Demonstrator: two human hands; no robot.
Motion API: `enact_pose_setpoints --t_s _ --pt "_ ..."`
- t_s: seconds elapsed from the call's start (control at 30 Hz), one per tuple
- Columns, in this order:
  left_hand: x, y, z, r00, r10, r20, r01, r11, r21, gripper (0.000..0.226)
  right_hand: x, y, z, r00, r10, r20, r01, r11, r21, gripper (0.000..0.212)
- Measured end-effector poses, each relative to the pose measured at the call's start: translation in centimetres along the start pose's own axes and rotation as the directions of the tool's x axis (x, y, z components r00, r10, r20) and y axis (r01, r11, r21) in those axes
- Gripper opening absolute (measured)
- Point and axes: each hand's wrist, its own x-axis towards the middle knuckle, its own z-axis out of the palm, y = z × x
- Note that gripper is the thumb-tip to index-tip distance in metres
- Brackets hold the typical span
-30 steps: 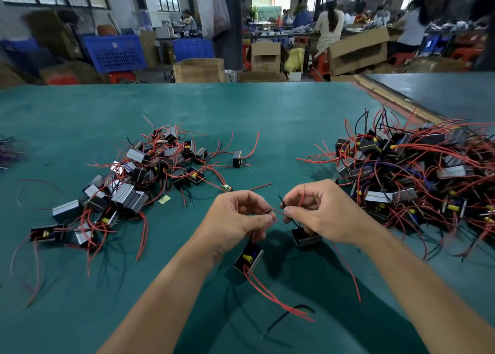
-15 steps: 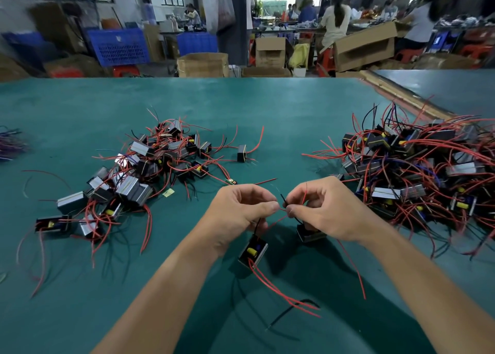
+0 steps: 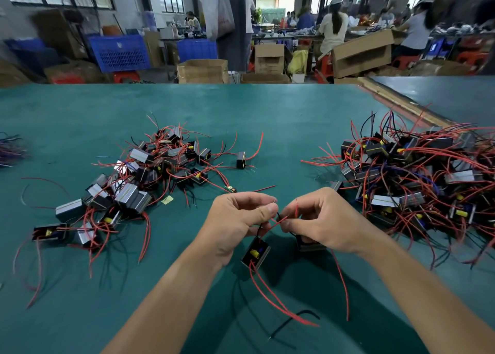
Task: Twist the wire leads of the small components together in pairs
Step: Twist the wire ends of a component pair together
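Left hand (image 3: 238,219), right hand (image 3: 325,221) pinch crossed leads (image 3: 278,221); components (image 3: 255,253) just beneath — one each.

Bare green mat (image 3: 281,118) open ahead, left component heap (image 3: 139,182), right tangled heap (image 3: 417,174) flanking

Table covering (image 3: 80,313) recorded as smooth, matt teal sheet. Components (image 3: 70,209) faced with bright, brushed metal. Leads (image 3: 280,220) sheathed in glossy red plastic. Boxes (image 3: 203,71) of plain matt cardboard; crate (image 3: 119,52) of blue plastic lattice.

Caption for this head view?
Left hand and right hand pinch red leads of two small components over a green table.
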Motion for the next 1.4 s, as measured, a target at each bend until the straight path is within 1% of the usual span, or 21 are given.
enact_pose_setpoints --t_s 0.17,0.27,0.33,0.4,0.47,0.53,0.6,0.67,0.73,0.83,1.0,1.07,1.2,1.3,1.4 --pt "0.1 -0.2 0.2 1.000 -0.006 0.001 0.006 1.000 0.012 0.008 0.1 0.0 -0.1 1.000 0.004 -0.008 -0.004 1.000 -0.008 0.008" --pt "0.1 -0.2 0.2 1.000 -0.011 -0.003 0.011 1.000 -0.018 0.008 -0.1 -0.3 -0.2 0.998 0.024 -0.054 -0.021 0.999 0.041 0.008" --pt "0.1 -0.1 0.2 1.000 -0.016 0.008 0.016 1.000 -0.024 0.011 0.0 -0.6 -0.3 0.991 0.034 -0.128 -0.025 0.997 0.071 0.011" --pt "0.2 -0.1 0.1 0.999 -0.010 0.031 0.010 1.000 -0.004 0.016 0.2 -0.6 -0.3 0.971 0.032 -0.239 -0.017 0.998 0.067 0.014" --pt "0.1 -0.1 0.2 0.998 0.004 0.057 -0.005 1.000 0.021 0.013 0.4 -0.5 -0.5 0.937 0.002 -0.348 0.006 1.000 0.023 0.018" --pt "0.0 -0.1 0.2 0.997 0.025 0.071 -0.027 0.999 0.030 0.008 0.4 -0.5 -0.7 0.922 -0.054 -0.382 0.045 0.998 -0.032 0.020" --pt "-0.1 -0.1 0.3 0.996 0.052 0.073 -0.054 0.998 0.030 0.006 0.3 -0.7 -0.7 0.938 -0.094 -0.334 0.093 0.995 -0.020 0.012" --pt "-0.1 -0.1 0.3 0.993 0.080 0.088 -0.085 0.995 0.049 0.004 0.1 -0.9 -0.5 0.967 -0.101 -0.234 0.110 0.994 0.026 0.003" --pt "-0.1 -0.1 0.3 0.988 0.102 0.119 -0.113 0.989 0.097 0.001 0.0 -0.9 -0.3 0.983 -0.112 -0.149 0.114 0.993 0.008 0.007" --pt "-0.2 -0.1 0.2 0.983 0.092 0.157 -0.115 0.983 0.144 0.001 -0.2 -1.0 -0.3 0.989 -0.108 -0.101 0.109 0.994 0.005 0.007" --pt "-0.3 -0.4 0.5 0.984 0.022 0.175 -0.039 0.995 0.093 0.015 -0.5 -1.2 -0.7 0.998 -0.068 -0.016 0.069 0.994 0.082 0.015" --pt "-0.2 -0.4 0.4 0.983 0.026 0.183 -0.046 0.993 0.110 0.016 -0.4 -1.0 -0.8 0.998 -0.054 -0.012 0.055 0.994 0.097 0.021" --pt "-0.5 -0.1 0.4 0.981 0.027 0.195 -0.050 0.992 0.112 0.015 -0.5 -1.2 -0.8 0.999 -0.044 0.012 0.044 0.997 0.062 0.012" --pt "-0.7 0.1 0.5 0.983 0.012 0.184 -0.030 0.995 0.095 0.023 -0.5 -1.3 -0.8 0.998 -0.056 -0.017 0.057 0.998 0.036 0.021" --pt "-0.7 0.3 0.5 0.985 0.009 0.173 -0.024 0.996 0.087 0.033 -0.5 -1.4 -0.6 0.999 -0.030 -0.009 0.031 0.996 0.089 0.010"
